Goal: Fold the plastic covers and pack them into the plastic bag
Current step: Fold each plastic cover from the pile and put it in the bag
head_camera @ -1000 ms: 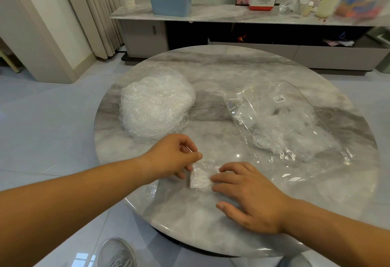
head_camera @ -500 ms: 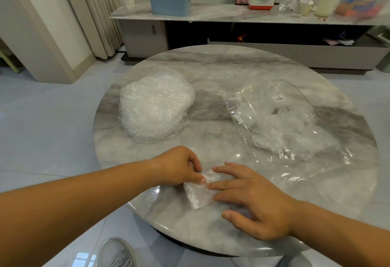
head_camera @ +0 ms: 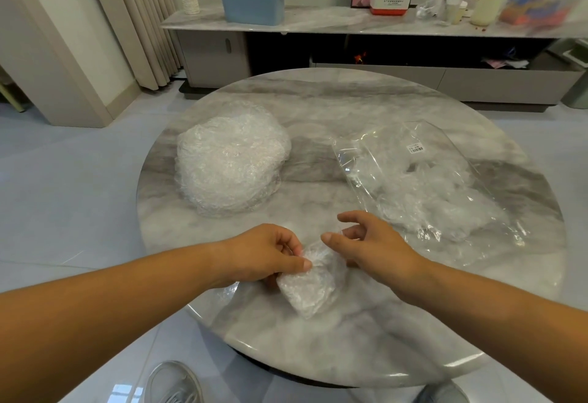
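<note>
Heap: a loose white mound of crinkled, unfolded plastic covers sits on the round grey marble tabletop, beyond and to the left of the folded cover.
Left grip: the left grip pinches the folded cover's upper left edge between thumb and curled fingers.
Folded cover: a small, compact wad of translucent crinkled plastic lies near the tabletop's front rim, between the two hands. It is the task's thing at this moment and is outside the bag.
Right grip: the right grip hovers just right of the folded cover's top, fingers loosely spread and bent, holding nothing. I cannot tell whether the thumb tip touches the plastic.
Bag: a clear, flat plastic bag lies beyond and to the right of the folded cover, with several crumpled covers already inside.
Step in hand: the folding of this one cover looks finished, and it appears ready for packing.
Next move: it likely calls for finding and opening the bag's mouth with the free hand while the pinch keeps the springy wad from unfolding. I cannot tell which edge is the mouth.
Progress: probably early, since the heap is large.
Bag label: a small white barcode sticker, its print too small to read.
Far writing: "Panasonic" on a white box with a red base on the shelf, far beyond the folded cover. The smaller line beneath it is unreadable.
</note>
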### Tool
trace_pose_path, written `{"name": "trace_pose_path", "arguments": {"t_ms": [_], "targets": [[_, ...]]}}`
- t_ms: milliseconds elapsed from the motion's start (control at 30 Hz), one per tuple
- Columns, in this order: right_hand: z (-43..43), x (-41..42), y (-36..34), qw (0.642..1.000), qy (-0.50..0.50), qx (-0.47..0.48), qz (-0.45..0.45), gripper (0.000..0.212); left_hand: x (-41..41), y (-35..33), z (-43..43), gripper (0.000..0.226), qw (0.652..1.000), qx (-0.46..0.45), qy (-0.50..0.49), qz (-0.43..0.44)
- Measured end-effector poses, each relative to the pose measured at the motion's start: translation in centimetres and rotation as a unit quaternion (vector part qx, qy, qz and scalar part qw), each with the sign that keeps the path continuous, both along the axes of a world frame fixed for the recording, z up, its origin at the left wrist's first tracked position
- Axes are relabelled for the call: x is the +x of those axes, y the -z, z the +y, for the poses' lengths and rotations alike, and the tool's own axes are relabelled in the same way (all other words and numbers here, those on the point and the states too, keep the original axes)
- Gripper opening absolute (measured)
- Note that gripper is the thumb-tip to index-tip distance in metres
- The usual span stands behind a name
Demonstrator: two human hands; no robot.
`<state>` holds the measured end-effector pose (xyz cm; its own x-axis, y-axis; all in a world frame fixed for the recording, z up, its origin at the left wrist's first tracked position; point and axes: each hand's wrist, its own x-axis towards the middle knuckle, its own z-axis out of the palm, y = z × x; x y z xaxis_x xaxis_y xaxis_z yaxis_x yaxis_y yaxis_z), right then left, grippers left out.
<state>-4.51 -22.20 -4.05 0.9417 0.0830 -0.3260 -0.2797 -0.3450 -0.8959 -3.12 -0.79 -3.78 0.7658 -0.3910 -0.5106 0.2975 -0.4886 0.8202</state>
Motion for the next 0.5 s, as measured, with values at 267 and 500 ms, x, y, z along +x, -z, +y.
{"name": "trace_pose_path", "arguments": {"t_ms": [267, 500], "targets": [[-0.4, 0.0, -0.4, 0.985, -0.034, 0.162, 0.046, 0.023, 0.0, -0.3, 0.0, 0.019, 0.997, -0.059, -0.033, 0.034], [-1.2, 0.7, -0.8, 0.953, -0.005, 0.288, 0.096, 0.021, 0.1, 0.2, -0.2, 0.015, 0.993, -0.052, -0.102, 0.004]]}}
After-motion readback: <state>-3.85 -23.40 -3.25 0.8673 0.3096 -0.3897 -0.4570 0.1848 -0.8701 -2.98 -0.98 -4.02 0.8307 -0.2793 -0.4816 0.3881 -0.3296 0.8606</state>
